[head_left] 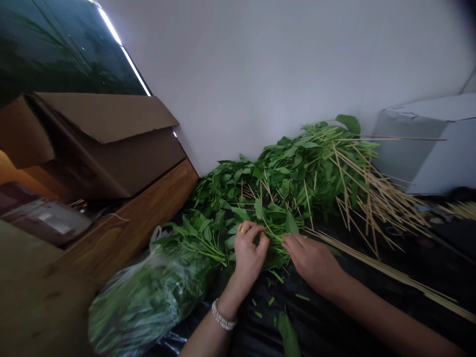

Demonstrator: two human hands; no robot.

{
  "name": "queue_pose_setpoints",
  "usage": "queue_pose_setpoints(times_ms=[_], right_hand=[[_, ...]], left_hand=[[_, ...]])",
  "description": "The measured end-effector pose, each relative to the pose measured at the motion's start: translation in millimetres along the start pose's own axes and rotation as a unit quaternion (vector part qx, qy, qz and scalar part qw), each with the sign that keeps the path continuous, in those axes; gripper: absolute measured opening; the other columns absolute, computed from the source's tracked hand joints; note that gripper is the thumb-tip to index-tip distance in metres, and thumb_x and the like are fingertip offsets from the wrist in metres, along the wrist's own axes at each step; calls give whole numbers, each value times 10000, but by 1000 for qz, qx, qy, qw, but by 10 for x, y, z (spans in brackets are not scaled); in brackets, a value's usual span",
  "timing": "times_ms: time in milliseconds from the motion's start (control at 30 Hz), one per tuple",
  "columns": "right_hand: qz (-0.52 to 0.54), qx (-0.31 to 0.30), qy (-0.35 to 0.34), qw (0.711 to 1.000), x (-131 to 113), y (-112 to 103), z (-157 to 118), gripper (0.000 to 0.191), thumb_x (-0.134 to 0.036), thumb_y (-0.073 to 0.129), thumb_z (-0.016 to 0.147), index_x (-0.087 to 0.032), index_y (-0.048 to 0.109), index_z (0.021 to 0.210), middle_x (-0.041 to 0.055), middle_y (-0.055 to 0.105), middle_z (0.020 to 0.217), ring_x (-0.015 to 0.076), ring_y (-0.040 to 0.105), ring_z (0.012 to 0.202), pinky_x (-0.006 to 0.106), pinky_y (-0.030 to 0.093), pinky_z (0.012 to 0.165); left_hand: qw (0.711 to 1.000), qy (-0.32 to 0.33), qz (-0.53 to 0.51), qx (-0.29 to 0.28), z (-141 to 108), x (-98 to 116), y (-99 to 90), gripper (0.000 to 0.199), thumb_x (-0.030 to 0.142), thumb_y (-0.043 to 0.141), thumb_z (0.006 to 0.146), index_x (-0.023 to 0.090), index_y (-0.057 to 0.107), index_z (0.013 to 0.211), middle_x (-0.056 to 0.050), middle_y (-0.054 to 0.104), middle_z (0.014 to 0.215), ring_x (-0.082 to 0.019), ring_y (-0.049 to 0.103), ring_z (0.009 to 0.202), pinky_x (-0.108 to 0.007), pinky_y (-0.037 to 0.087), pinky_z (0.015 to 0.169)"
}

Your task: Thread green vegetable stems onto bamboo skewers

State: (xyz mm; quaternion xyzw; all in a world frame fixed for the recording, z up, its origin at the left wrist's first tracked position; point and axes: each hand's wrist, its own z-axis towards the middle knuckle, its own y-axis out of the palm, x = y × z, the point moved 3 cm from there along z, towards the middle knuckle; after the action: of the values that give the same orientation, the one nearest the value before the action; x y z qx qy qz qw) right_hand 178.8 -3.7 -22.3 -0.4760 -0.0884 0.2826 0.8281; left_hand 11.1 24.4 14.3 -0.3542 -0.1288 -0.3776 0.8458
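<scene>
My left hand (252, 245), with a ring and a white beaded bracelet, pinches at the green stems near the middle, its fingers curled. To its right, my right hand (310, 258) has its fingers closed on leafy green stems (273, 230). Behind both hands lies a large heap of leafy greens (290, 168), with thin wooden sticks (386, 198) among and beside it. A clear plastic bag of greens (148, 297) rests left of my left hand. Short cut stem pieces and a single leaf (288, 334) lie on the black sheet (256, 337) below my hands.
An open cardboard box (111, 153) stands at the left on a wooden surface (148, 213). At the back right is a white box (427, 144). Long sticks (394, 277) stretch toward the lower right. A pale wall rises behind the heap.
</scene>
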Motion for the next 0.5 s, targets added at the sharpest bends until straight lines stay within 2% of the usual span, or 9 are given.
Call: queue_pose_setpoints(times_ms=[133, 200, 267, 333, 400, 500], right_hand=[[33, 36, 32, 998, 123, 4, -8, 257, -206, 358, 989, -176, 610, 948, 80, 667, 856, 182, 629, 750, 300, 428, 650], [61, 42, 54, 996, 188, 23, -3, 254, -245, 360, 994, -179, 604, 963, 76, 676, 882, 186, 642, 768, 297, 436, 648], [80, 36, 67, 994, 228, 48, 4, 256, -261, 351, 997, -180, 594, 989, 70, 681, 901, 192, 650, 787, 299, 444, 656], [81, 36, 75, 993, 242, 67, 8, 256, -260, 340, 999, -178, 582, 1012, 64, 681, 900, 195, 653, 788, 300, 446, 659], [71, 45, 78, 993, 232, 72, 5, 247, -248, 336, 999, -175, 572, 1012, 61, 676, 885, 193, 650, 781, 298, 441, 656], [42, 61, 46, 996, 167, 62, -6, 226, -210, 342, 995, -181, 564, 962, 51, 656, 842, 178, 630, 728, 289, 422, 637]], left_hand=[[993, -72, 14, 98, 102, -284, -188, 198, 84, 497, 802, 175, 630, 687, -6, 566, 716, -144, 560, 700, -266, 453, 660], [994, -56, 19, 88, 121, -349, -202, 182, 110, 518, 827, 176, 667, 746, -14, 589, 761, -145, 578, 732, -268, 469, 680], [999, -7, 15, 33, 98, -320, -140, 164, 147, 550, 854, 190, 700, 906, -32, 628, 867, -153, 606, 817, -285, 491, 742], [998, 50, 25, 3, 39, -220, -77, 242, 176, 592, 862, 209, 670, 1088, -53, 647, 983, -168, 614, 915, -315, 495, 819], [993, 105, 55, 19, -34, -85, -61, 326, 180, 637, 847, 224, 634, 1170, -65, 652, 1035, -182, 609, 955, -338, 484, 851], [974, 199, 103, 37, -135, 128, -75, 345, 179, 684, 822, 257, 644, 1157, -51, 681, 1029, -189, 606, 939, -346, 462, 835]])
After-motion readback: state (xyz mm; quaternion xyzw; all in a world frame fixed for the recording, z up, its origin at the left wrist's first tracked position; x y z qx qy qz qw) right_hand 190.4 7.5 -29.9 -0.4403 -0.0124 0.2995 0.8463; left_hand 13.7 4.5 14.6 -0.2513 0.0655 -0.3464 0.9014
